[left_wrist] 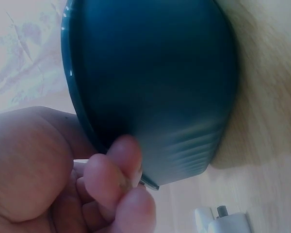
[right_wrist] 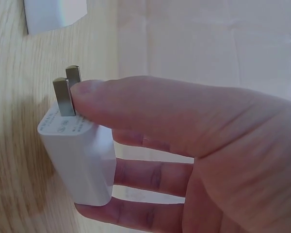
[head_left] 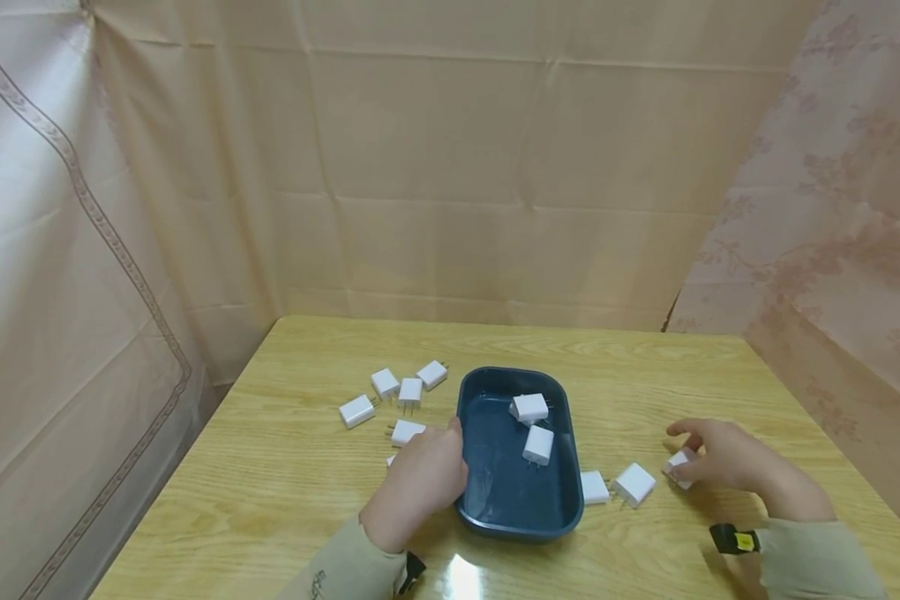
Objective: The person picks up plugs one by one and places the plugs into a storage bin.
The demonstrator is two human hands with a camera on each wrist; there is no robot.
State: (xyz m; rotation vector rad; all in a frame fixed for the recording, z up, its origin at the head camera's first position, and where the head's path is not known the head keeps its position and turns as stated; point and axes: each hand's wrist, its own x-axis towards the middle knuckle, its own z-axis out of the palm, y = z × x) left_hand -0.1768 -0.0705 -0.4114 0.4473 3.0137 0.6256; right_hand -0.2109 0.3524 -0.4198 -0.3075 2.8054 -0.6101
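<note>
A dark blue plastic tub [head_left: 519, 521] stands on the table with a few white charger plugs [head_left: 537, 446] lying in it. At its left wall, my left hand [head_left: 429, 468] grips the rim; in the left wrist view the fingertips [left_wrist: 103, 178] curl against the tub's outer side. Off to the right, my right hand [head_left: 735, 458] holds a white charger plug [right_wrist: 80, 162] with two metal prongs. The thumb [right_wrist: 136, 99] lies by the prongs and the other fingers are behind the plug. Another plug [head_left: 634, 484] lies between that hand and the tub.
Several white charger plugs [head_left: 410, 392] are scattered left of the tub, some partly hidden by the left hand. One more plug [head_left: 594, 487] lies against the tub's right side. The wooden table [head_left: 270, 467] is backed by hanging beige cloth [head_left: 435, 167].
</note>
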